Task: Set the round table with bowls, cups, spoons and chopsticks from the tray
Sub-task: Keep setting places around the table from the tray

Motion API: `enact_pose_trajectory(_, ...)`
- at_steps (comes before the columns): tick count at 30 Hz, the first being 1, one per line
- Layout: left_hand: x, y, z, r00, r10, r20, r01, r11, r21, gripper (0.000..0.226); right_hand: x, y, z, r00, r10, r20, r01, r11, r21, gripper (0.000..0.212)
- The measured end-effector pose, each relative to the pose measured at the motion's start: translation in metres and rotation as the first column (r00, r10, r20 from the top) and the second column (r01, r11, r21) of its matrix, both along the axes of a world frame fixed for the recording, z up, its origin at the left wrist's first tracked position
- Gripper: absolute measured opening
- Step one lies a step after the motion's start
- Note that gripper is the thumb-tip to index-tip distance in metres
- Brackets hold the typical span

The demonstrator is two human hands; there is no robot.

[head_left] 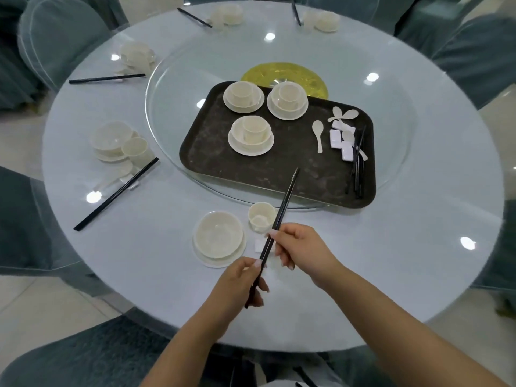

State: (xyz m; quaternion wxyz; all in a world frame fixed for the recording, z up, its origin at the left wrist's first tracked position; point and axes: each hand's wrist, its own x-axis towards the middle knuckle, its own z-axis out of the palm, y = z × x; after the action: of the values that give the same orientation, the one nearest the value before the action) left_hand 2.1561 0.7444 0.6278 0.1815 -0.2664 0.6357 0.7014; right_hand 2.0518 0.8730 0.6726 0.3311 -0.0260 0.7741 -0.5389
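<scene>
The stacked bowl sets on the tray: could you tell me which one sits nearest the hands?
The front set, alone in the tray's middle; the other two sit side by side at its far edge.

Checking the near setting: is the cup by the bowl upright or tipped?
Upright: the cup stands with its open mouth upward, beside the bowl.

A large round table (pixel 418 261) with a pale, glossy top fills the middle of the view. Round ceiling lights reflect on it as bright spots, at 12, 2, 4, 8 and 10 o'clock. Chairs in grey-green fabric covers ring it: one at 10 o'clock (pixel 55 40), one at 2 o'clock (pixel 474 57), one at 9 o'clock (pixel 19 219), and one at 7 o'clock (pixel 83 356), nearest the camera. Light, cream-coloured floor tiles (pixel 36 300) show between the chairs at 8 and 4 o'clock.
</scene>
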Motion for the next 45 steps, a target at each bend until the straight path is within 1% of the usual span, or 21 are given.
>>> enact_pose_trajectory(2,-0.001,0.001,0.0,0.997,0.073,0.01,-0.074,0.997,0.029,0.023,-0.004,0.004,0.001,0.999,-0.048,-0.017,0.048,0.999,0.007,0.029)
enact_pose_trajectory(4,-0.003,0.004,0.0,0.994,0.106,0.001,-0.106,0.994,0.028,0.021,-0.006,0.008,0.001,0.997,-0.078,-0.017,0.079,0.997,0.009,0.028)
enact_pose_trajectory(9,-0.001,0.012,-0.001,0.993,0.117,-0.01,-0.117,0.993,0.005,0.017,-0.002,0.013,-0.008,0.997,-0.077,0.027,0.076,0.997,0.025,0.031)
enact_pose_trajectory(13,0.002,0.014,-0.004,0.993,0.114,0.034,-0.114,0.994,-0.004,0.018,0.003,0.015,-0.016,0.995,-0.077,0.063,0.076,0.997,0.02,0.028)
enact_pose_trajectory(16,0.003,0.016,-0.008,0.996,0.067,0.054,-0.066,0.998,-0.016,0.019,0.003,0.015,-0.024,0.994,-0.07,0.086,0.066,0.997,0.046,0.028)
enact_pose_trajectory(20,0.007,0.025,-0.019,0.995,0.05,0.087,-0.047,0.998,-0.03,0.014,-0.002,0.017,-0.038,0.991,-0.04,0.129,0.027,0.994,0.106,0.026)
enact_pose_trajectory(23,0.009,0.035,-0.032,0.988,0.046,0.147,-0.034,0.996,-0.086,0.012,-0.002,0.02,-0.054,0.983,-0.024,0.181,-0.004,0.988,0.155,0.028)
enact_pose_trajectory(25,0.01,0.041,-0.041,0.987,0.03,0.157,-0.005,0.988,-0.154,0.013,-0.001,0.023,-0.064,0.977,-0.025,0.211,-0.016,0.982,0.19,0.027)
enact_pose_trajectory(27,0.011,0.045,-0.048,0.99,-0.037,0.139,0.076,0.955,-0.286,0.014,-0.001,0.024,-0.073,0.968,-0.03,0.25,-0.025,0.976,0.215,0.025)
enact_pose_trajectory(29,0.011,0.047,-0.055,0.984,-0.117,0.133,0.161,0.903,-0.399,0.014,-0.001,0.025,-0.081,0.961,-0.029,0.275,-0.038,0.971,0.234,0.025)
enact_pose_trajectory(33,0.011,0.048,-0.069,0.949,-0.257,0.183,0.315,0.798,-0.514,0.019,0.002,0.025,-0.095,0.948,-0.023,0.318,-0.063,0.964,0.257,0.023)
enact_pose_trajectory(35,0.011,0.049,-0.075,0.937,-0.268,0.224,0.347,0.778,-0.524,0.016,0.003,0.024,-0.099,0.937,-0.025,0.349,-0.068,0.965,0.252,0.022)
enact_pose_trajectory(38,0.012,0.048,-0.081,0.932,-0.262,0.25,0.357,0.778,-0.516,0.018,0.001,0.023,-0.103,0.927,-0.032,0.374,-0.066,0.967,0.247,0.02)
enact_pose_trajectory(45,0.015,0.045,-0.089,0.932,-0.23,0.282,0.346,0.799,-0.492,0.014,-0.002,0.024,-0.114,0.934,0.002,0.358,-0.116,0.947,0.299,0.017)
